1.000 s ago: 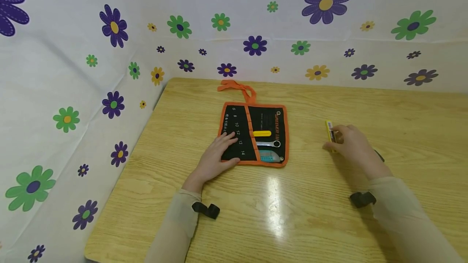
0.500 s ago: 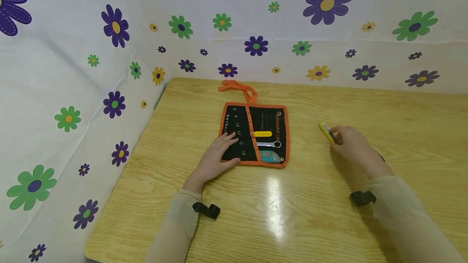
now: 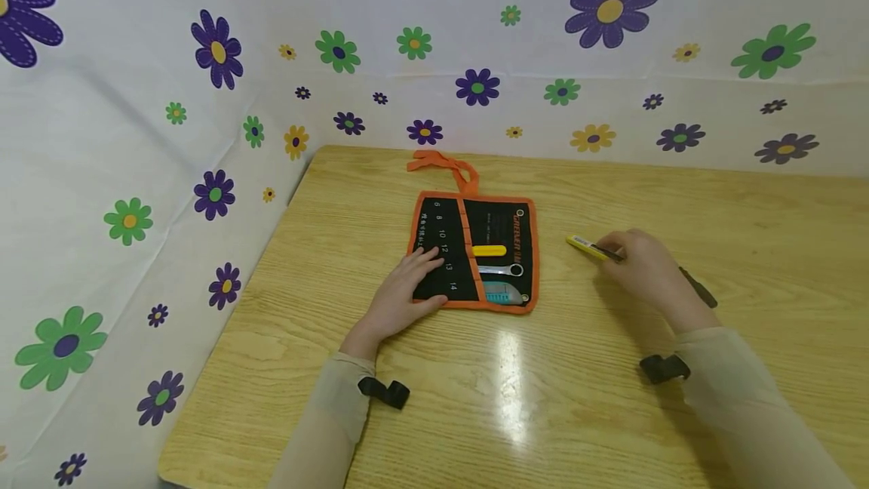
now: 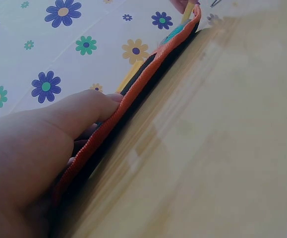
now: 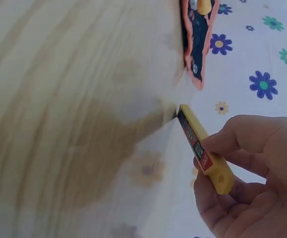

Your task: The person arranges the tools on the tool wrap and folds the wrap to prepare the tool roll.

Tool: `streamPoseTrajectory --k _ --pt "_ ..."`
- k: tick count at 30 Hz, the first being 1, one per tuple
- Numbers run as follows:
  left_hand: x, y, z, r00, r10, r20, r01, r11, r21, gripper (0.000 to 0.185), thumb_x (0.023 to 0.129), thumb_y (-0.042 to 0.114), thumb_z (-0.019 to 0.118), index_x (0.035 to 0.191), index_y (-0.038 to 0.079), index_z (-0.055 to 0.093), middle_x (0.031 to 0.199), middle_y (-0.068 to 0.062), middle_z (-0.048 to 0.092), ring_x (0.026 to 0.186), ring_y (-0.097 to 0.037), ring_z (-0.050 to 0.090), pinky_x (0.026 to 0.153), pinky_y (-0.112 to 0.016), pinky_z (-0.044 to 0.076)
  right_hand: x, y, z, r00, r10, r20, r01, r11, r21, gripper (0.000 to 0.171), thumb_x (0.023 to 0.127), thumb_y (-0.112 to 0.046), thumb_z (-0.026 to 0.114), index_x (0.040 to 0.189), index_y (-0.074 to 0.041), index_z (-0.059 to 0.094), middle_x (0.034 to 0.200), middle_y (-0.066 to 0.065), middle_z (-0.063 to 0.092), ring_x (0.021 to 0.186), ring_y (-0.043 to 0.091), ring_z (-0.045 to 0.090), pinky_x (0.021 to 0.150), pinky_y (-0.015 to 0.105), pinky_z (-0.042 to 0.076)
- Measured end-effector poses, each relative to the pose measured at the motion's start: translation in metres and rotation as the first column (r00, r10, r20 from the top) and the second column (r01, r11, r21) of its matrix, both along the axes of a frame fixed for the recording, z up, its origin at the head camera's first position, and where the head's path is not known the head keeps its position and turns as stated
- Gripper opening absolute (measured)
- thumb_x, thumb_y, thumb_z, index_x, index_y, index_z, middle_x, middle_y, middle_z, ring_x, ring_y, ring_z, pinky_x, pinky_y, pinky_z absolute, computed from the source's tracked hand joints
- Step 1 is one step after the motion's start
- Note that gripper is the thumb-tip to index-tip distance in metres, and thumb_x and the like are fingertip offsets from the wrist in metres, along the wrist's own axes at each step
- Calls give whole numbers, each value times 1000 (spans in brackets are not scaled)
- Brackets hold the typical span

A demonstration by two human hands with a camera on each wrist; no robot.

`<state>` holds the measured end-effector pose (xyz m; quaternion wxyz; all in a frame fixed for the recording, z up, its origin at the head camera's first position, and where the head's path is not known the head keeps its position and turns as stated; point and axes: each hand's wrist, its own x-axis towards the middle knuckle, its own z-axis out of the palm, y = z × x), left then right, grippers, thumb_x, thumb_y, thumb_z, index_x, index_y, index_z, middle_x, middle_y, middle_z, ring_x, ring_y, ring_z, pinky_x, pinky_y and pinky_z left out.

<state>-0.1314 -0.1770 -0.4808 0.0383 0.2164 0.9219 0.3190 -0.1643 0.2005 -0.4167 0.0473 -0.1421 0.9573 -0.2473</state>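
Note:
A black tool roll with orange trim (image 3: 473, 251) lies unrolled on the wooden table (image 3: 557, 383). Its pockets hold a yellow-handled tool (image 3: 489, 250), a silver wrench (image 3: 498, 270) and a teal utility knife (image 3: 503, 293). My left hand (image 3: 406, 291) rests flat on the roll's left flap, fingers straight; the left wrist view shows it pressing the orange edge (image 4: 133, 96). My right hand (image 3: 645, 269) pinches a slim yellow utility knife (image 3: 588, 247) just above the table, right of the roll. The right wrist view shows the knife (image 5: 202, 148) between thumb and fingers, its tip toward the roll (image 5: 199, 37).
An orange tie strap (image 3: 443, 164) trails from the roll's far edge. White sheeting printed with flowers (image 3: 204, 96) walls the table at the back and left. A dark slim object (image 3: 699, 289) lies on the table partly behind my right hand.
My right hand has lifted the yellow knife and swung it from upright to pointing left, moving toward the roll. The left hand has stayed on the roll.

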Motion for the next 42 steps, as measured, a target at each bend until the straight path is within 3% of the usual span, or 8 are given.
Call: streamPoseTrajectory --k 12,20,25,31,36,42 --pt "0 1 1 1000 6 -7 -6 1000 4 64 84 47 59 139 19 40 148 5 26 138 -17 14 111 -43 14 0 -17 14 998 -60 -17 58 992 -115 26 91 -19 52 105 0 62 103 21 63 93 35 59 75 50 48" --pt "1 0 1 1000 5 -5 -5 1000 6 63 85 47 58 139 20 39 148 5 26 138 -17 14 111 -42 13 -2 -21 18 995 -101 -17 96 981 -171 33 94 -30 48 103 -4 65 82 11 67 73 24 61 56 34 47" --pt "1 0 0 1000 2 -8 -2 1000 8 63 85 47 58 139 20 39 148 5 26 138 -17 14 111 -42 12 -3 -24 19 991 -137 10 135 964 -229 40 93 -41 46 103 -8 65 82 8 69 77 23 64 60 34 47" --pt "1 0 0 1000 -2 -5 2 1000 2 63 85 47 57 139 19 39 148 4 25 138 -18 13 111 -43 12 -8 -31 17 982 -167 85 187 912 -364 48 87 -51 49 106 -10 65 93 10 69 78 15 67 79 44 49" --pt "1 0 0 1000 1 3 -1 1000 -1 63 85 48 57 139 20 38 148 5 24 139 -17 12 111 -44 13 -15 -43 13 976 -141 167 206 847 -490 48 86 -46 54 109 -5 64 102 13 66 77 7 67 81 33 51" --pt "0 0 0 1000 6 16 -6 1000 8 63 85 48 57 139 21 38 148 6 24 139 -15 11 110 -46 15 -25 -57 6 966 -83 243 205 818 -538 49 87 -42 54 114 -1 62 109 16 62 80 8 66 88 36 47"
